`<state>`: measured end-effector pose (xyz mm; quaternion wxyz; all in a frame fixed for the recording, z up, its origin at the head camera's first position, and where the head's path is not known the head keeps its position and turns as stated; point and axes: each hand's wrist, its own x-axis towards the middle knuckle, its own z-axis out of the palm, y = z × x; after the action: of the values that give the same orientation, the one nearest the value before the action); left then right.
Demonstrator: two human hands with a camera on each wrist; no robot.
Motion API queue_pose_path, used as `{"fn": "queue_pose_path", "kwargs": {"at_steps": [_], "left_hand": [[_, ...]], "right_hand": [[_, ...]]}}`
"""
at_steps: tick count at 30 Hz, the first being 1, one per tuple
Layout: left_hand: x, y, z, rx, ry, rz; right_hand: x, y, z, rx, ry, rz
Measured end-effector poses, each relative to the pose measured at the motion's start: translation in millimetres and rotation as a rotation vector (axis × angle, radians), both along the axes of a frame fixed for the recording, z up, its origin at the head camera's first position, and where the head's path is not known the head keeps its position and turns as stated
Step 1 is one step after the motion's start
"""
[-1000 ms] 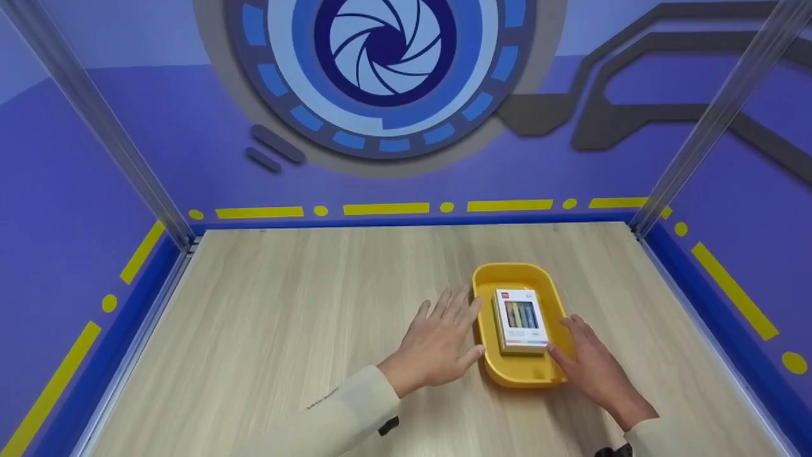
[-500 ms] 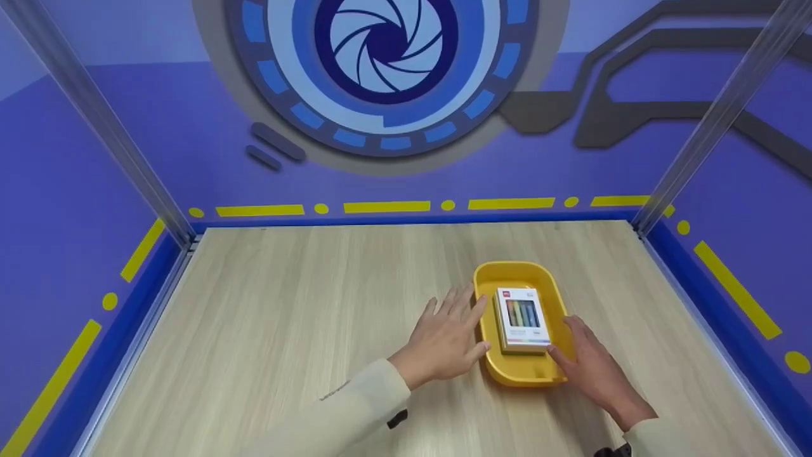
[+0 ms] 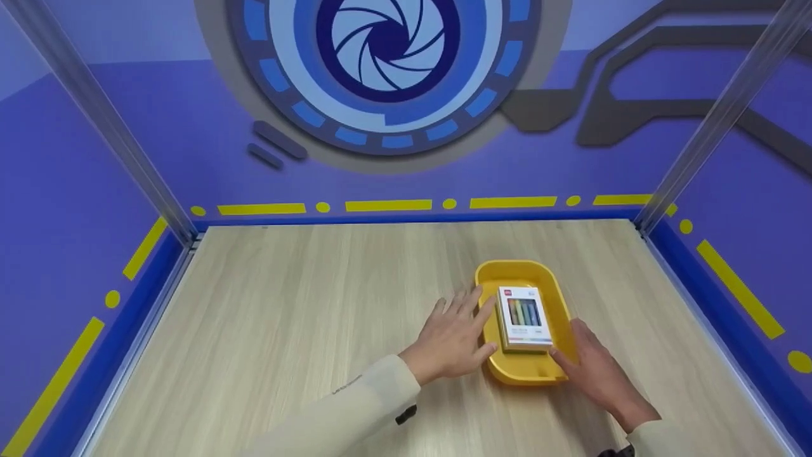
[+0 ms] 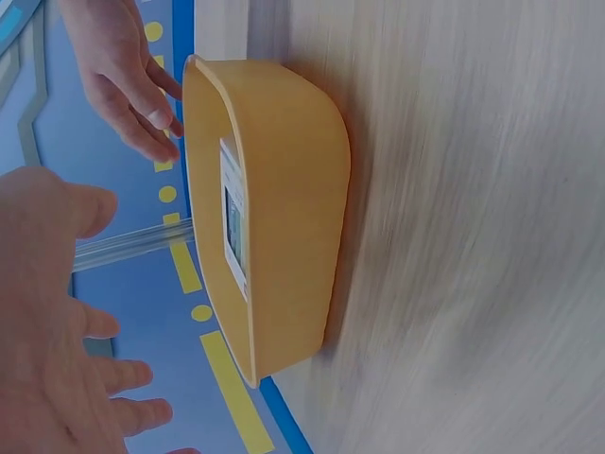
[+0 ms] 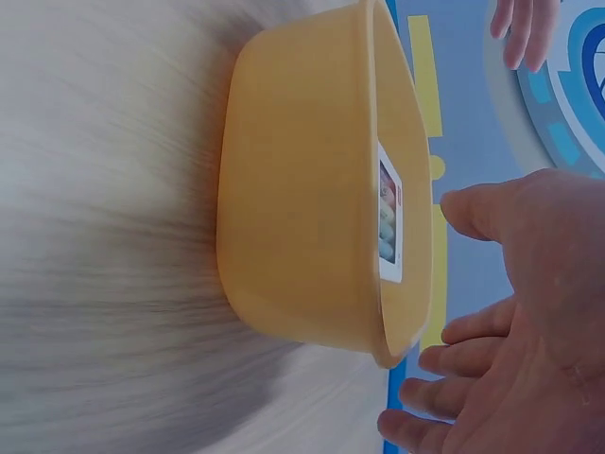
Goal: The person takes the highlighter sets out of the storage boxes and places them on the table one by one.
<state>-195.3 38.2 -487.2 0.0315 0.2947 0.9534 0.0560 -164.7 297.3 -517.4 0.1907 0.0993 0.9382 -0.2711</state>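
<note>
A yellow plastic tub [image 3: 521, 376] stands on the table, its long side running away from me. Inside it lies a white box [image 3: 525, 316] whose window shows a row of coloured sticks, like crayons or pastels. My left hand [image 3: 451, 336] is over the tub's left rim, palm down, with fingers spread and fingertips overlapping the edge. At the right rim is my right hand [image 3: 599, 371], fingers extended along the outer side and thumb towards the inside. Both wrist views show the fingers apart from the tub wall [image 4: 293, 208], holding nothing.
The light wood tabletop [image 3: 304, 317] spreads to the left of the tub. A purple-blue back wall [image 3: 171, 139] with yellow dashes rises behind it, and metal posts [image 3: 710, 127] stand at the corners.
My left hand has shifted a little to the right, so its fingertips reach further over the tub's left rim. The right hand has barely moved; the tub and box stay in place.
</note>
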Motion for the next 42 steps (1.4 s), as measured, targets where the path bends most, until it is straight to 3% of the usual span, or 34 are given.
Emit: {"fn": "queue_pose_path", "kwargs": {"at_steps": [9,21,27,42], "left_hand": [[-5.5,5.1,-3.7,-0.011,-0.022,0.008],[-9.7,10.9,-9.1,0.01,-0.069,0.015],[-14.7,13.2,-12.7,0.044,-0.11,0.04],[-24.2,24.7,-17.0,-0.037,-0.042,0.0]], "right_hand": [[0.8,3.7,0.0,0.0,0.047,0.088],[2.6,3.9,-4.1,-0.028,0.001,0.069],[2.7,3.3,-5.5,-0.047,0.021,0.083],[5.1,7.1,-8.7,-0.075,0.037,0.103]]}}
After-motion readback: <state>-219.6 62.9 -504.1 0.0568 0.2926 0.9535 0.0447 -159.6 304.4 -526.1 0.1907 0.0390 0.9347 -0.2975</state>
